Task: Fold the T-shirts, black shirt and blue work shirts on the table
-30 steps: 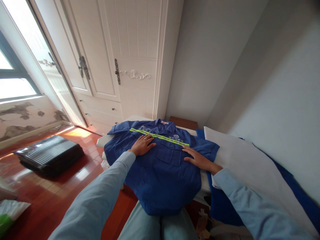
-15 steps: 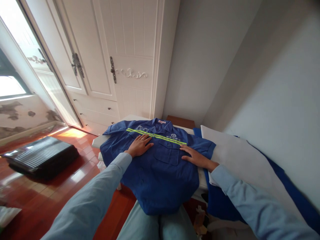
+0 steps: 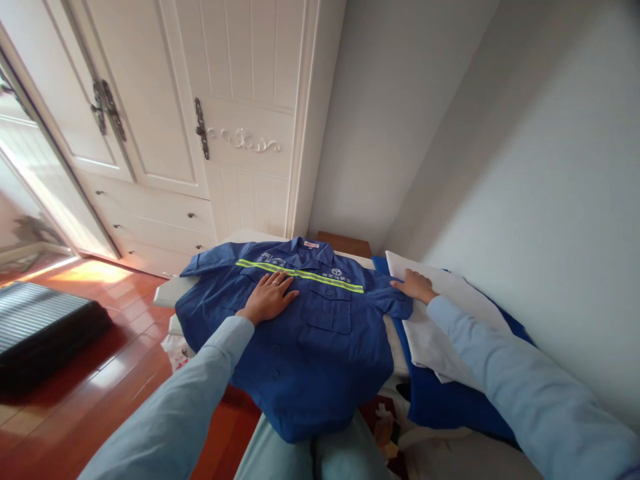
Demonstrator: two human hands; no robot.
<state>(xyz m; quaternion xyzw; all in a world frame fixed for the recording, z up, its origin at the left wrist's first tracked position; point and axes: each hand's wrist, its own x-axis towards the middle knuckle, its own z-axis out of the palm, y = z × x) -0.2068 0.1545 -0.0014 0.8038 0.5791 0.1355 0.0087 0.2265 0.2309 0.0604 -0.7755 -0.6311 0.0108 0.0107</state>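
A blue short-sleeved shirt [image 3: 320, 340] with a yellow-green reflective stripe lies front side up on a white surface, its lower hem hanging over my lap. My left hand [image 3: 269, 296] rests flat on its chest just below the stripe, fingers spread, a ring on one finger. At the sleeve on the right, my right hand [image 3: 416, 287] has its fingers bent at the cuff; whether they pinch the fabric is too small to tell.
White cloth [image 3: 450, 313] over blue cloth [image 3: 445, 400] lies to the right. A black ridged case [image 3: 50, 327] is on the red floor at left. Behind stand a white wardrobe [image 3: 245, 193] and a grey wall.
My right hand has moved from the chest pocket out to the right sleeve, whose end now looks bunched. My left hand stays on the chest. The view has shifted to the right.
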